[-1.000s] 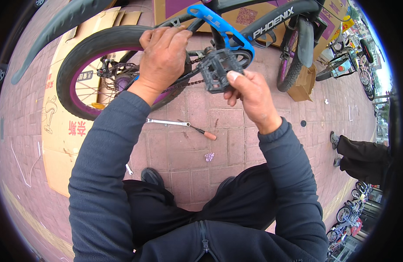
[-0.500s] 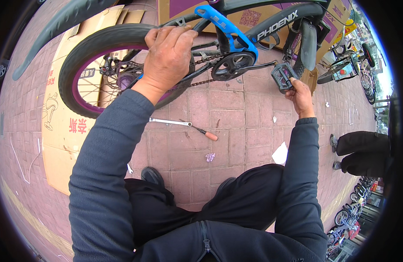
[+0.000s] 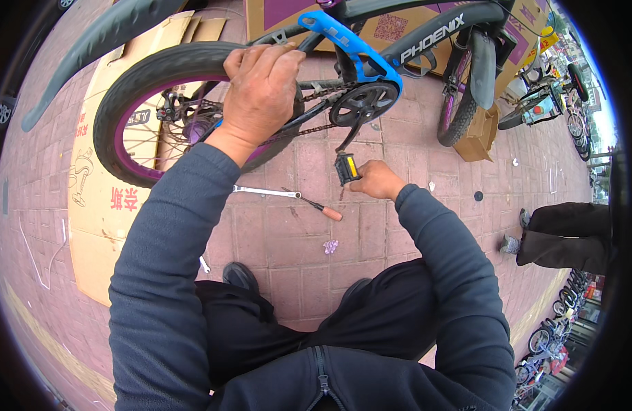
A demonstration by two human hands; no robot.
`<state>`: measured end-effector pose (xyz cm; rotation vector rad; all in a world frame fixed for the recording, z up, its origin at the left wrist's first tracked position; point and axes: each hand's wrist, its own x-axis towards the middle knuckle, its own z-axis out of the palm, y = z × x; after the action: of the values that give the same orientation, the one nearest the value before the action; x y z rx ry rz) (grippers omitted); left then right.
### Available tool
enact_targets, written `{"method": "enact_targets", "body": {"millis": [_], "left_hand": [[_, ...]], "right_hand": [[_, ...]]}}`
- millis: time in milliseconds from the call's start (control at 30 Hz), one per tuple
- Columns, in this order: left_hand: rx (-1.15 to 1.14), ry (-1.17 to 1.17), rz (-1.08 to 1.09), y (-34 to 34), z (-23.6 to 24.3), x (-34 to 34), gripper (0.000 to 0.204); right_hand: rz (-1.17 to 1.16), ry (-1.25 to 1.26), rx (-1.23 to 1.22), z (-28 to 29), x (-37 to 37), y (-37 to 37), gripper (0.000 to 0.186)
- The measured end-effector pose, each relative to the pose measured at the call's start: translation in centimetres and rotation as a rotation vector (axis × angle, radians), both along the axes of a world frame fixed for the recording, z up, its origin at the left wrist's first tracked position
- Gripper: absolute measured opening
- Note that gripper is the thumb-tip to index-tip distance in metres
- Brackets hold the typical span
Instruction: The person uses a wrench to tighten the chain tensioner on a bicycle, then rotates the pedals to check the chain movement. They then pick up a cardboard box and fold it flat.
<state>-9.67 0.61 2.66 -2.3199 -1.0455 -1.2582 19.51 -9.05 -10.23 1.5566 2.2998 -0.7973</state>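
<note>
My left hand grips the black bicycle's rear frame above the rear wheel, its fingers curled over a tube that they partly hide. The crank hangs down from the chainring, with a black pedal and yellow reflector at its lower end. My right hand holds that pedal from its right side. A blue chain guard sits above the chainring. Below the rear wheel, a silver wrench and a tool with an orange handle lie on the pavement.
Flattened cardboard lies at the left. A large box stands behind the bicycle, a small open box by the front wheel. Parked bicycles line the right. Another person's legs are at the right edge.
My right hand has swung the pedal from right of the chainring down and leftward to below it, turning the crank. My left hand stays on the frame. The other person's foot has shifted leftward.
</note>
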Motion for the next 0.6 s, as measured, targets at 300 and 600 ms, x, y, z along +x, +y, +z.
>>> {"method": "enact_targets", "body": {"millis": [300,600], "left_hand": [[0.022,-0.018,0.008,0.3,-0.1,0.0,0.028],[0.024,-0.016,0.002,0.5,0.0,0.0,0.028]], "right_hand": [[-0.343,0.555,-0.193,10.2,-9.2,-0.8,0.045],[-0.68,1.184,-0.019,17.6,-4.7,0.9,0.03]]}}
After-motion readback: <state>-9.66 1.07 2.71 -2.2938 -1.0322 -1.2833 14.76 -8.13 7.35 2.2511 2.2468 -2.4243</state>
